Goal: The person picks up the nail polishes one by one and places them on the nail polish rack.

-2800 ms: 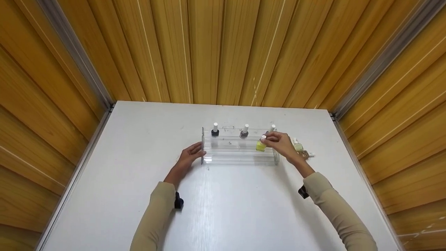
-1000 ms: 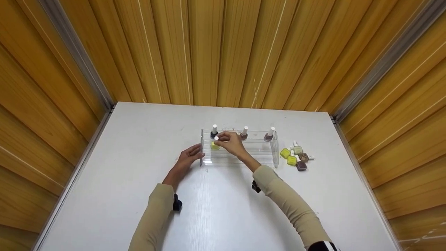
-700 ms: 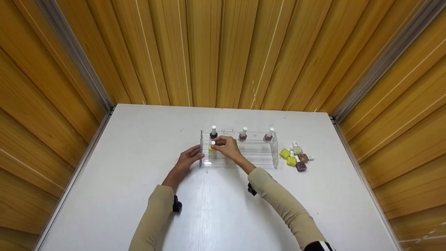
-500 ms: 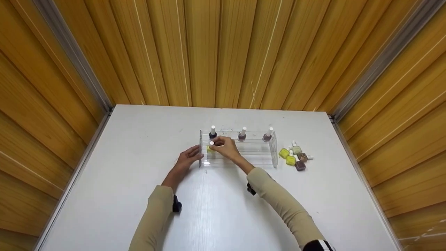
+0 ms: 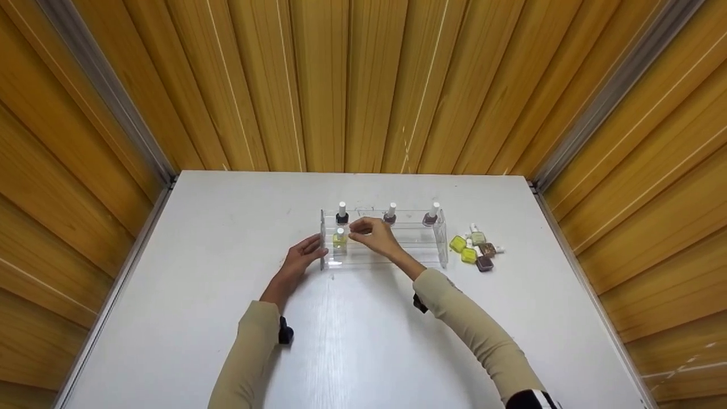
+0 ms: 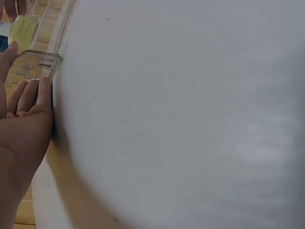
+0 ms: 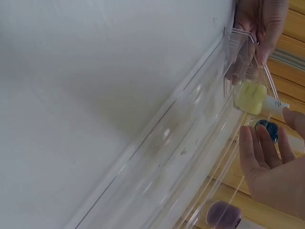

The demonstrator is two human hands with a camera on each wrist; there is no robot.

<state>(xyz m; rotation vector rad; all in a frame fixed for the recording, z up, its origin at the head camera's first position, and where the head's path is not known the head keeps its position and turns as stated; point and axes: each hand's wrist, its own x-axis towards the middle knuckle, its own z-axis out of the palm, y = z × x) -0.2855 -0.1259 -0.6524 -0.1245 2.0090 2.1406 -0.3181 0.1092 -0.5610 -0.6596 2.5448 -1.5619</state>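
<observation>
A clear stepped nail polish rack (image 5: 386, 262) stands on the white table. My left hand (image 5: 301, 258) grips its left end panel, with the thumb over the panel's edge and the fingers on the outer side. On the middle step at the left end stands a yellow nail polish bottle (image 5: 339, 240) with a white cap, upright. My right hand (image 5: 375, 236) is just to the right of that cap, fingers loosely bent and apart from it. Behind, the top step carries a dark bottle (image 5: 342, 217), a mauve bottle (image 5: 389, 217) and a purple bottle (image 5: 430, 218).
Right of the rack several nail polish bottles lie in a cluster, among them a yellow bottle (image 5: 458, 244), a brown bottle (image 5: 487, 250), a pale green bottle (image 5: 478, 237) and a dark purple bottle (image 5: 484, 263). Wood-patterned walls (image 5: 318, 85) enclose the table (image 5: 227, 227).
My right hand carried the yellow nail polish bottle leftward along the rack, set it on the middle step's left end, and let go, drawing back slightly right. The left hand stayed on the panel.
</observation>
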